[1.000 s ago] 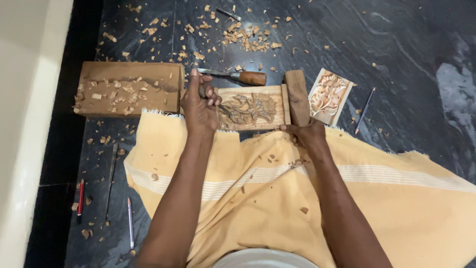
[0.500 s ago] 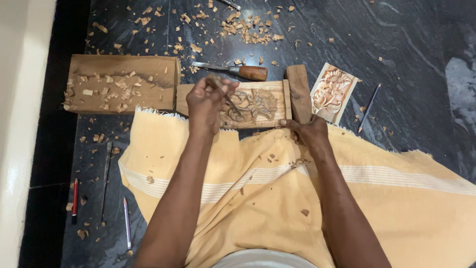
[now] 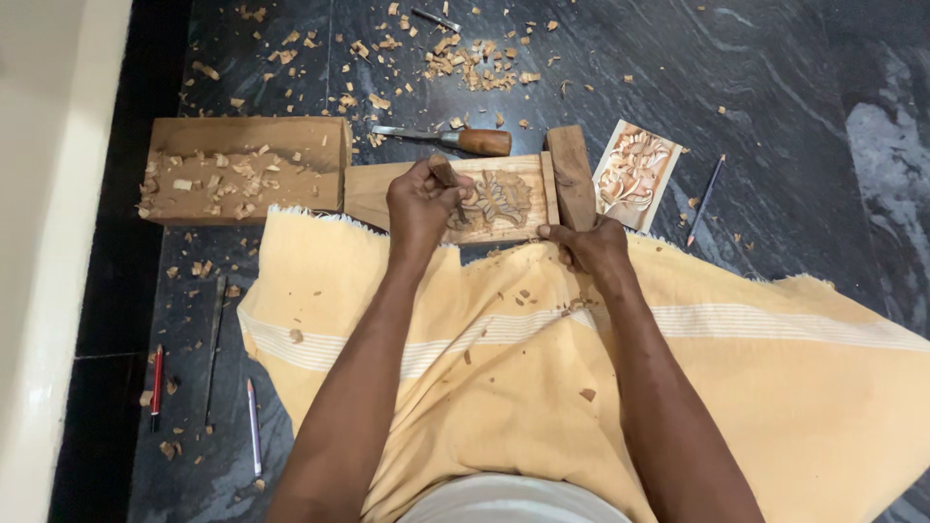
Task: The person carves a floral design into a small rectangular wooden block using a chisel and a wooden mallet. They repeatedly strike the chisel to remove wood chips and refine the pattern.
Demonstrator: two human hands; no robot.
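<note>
Left hand has its grip closed round a chisel over the carved panel; right hand lies half-curled at the panel's corner, clasping nothing.

Bare forearms, no sleeves — yellow cloth (pale-striped) over the lap.

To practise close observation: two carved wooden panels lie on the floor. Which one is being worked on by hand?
The carved panel beneath the left hand, steadied at its edge by the right hand. The other panel lies untouched, tilted, farther right.
</note>
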